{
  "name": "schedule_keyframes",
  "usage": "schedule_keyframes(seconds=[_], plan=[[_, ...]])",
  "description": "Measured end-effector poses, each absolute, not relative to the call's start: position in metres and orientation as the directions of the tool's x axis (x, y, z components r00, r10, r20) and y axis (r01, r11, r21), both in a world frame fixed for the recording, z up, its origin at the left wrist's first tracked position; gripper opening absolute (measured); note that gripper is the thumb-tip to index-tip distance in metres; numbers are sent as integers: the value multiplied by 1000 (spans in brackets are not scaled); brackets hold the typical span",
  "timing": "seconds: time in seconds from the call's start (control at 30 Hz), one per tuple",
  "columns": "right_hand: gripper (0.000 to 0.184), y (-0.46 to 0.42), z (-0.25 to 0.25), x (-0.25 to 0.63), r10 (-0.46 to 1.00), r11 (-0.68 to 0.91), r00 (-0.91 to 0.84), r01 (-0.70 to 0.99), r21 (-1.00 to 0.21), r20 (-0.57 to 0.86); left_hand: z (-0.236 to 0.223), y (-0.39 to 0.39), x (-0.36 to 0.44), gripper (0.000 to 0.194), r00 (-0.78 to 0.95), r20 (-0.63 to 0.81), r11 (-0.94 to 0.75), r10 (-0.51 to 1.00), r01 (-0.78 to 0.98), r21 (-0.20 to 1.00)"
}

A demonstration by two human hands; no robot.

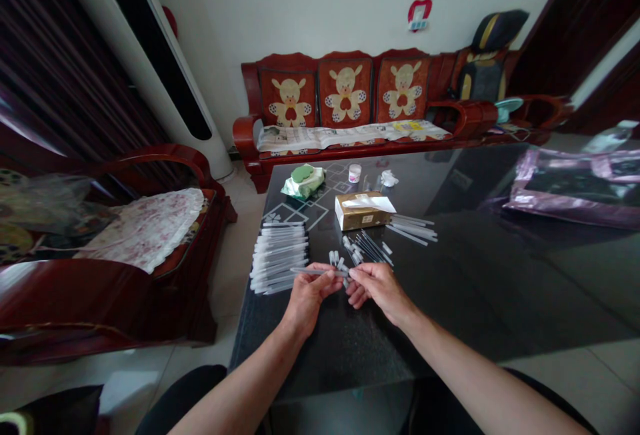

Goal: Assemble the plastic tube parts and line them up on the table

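My left hand (pixel 314 292) is closed around a slim, greyish-white pen (pixel 306 270), which lies nearly level and points left. At the pen's right end, the thumb and fingers of my right hand (pixel 374 287) pinch its tip; whether a separate cap sits there is too small to tell. Small white caps (pixel 336 258) lie just beyond my fingers. Behind my right hand are thin dark rods (pixel 373 246) that look like pen refills. A neat row of similar whitish pens (pixel 280 255) lies left of my left hand. More pale tubes (pixel 413 228) are spread at the right.
On the dark glossy table (pixel 320 362) stand a gold tissue box (pixel 363 218), a green wipes pack (pixel 303 182), a small white jar (pixel 355 173) and a crumpled tissue (pixel 389 178). A purple plastic package (pixel 570 188) lies at the right. Wooden sofas (pixel 243 134) stand behind and left.
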State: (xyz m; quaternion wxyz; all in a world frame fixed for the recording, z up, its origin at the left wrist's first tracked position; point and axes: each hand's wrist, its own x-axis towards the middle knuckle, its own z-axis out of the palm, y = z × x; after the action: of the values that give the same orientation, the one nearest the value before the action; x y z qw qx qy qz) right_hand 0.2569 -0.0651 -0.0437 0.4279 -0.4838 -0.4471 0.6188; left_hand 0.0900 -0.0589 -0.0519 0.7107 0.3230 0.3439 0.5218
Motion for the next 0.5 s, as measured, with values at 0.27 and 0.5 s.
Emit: schedule_keyframes(seconds=[0.27,0.5], plan=[[32,-65,-44,262,961,-222,-192,-116,-968,-197,-52,-59,90,23,213,-179,266,960,-518,813],[38,-63,-48,262,948,-236,-224,-22,-972,-225,-50,-59,91,26,217,-191,281,957,-532,799]])
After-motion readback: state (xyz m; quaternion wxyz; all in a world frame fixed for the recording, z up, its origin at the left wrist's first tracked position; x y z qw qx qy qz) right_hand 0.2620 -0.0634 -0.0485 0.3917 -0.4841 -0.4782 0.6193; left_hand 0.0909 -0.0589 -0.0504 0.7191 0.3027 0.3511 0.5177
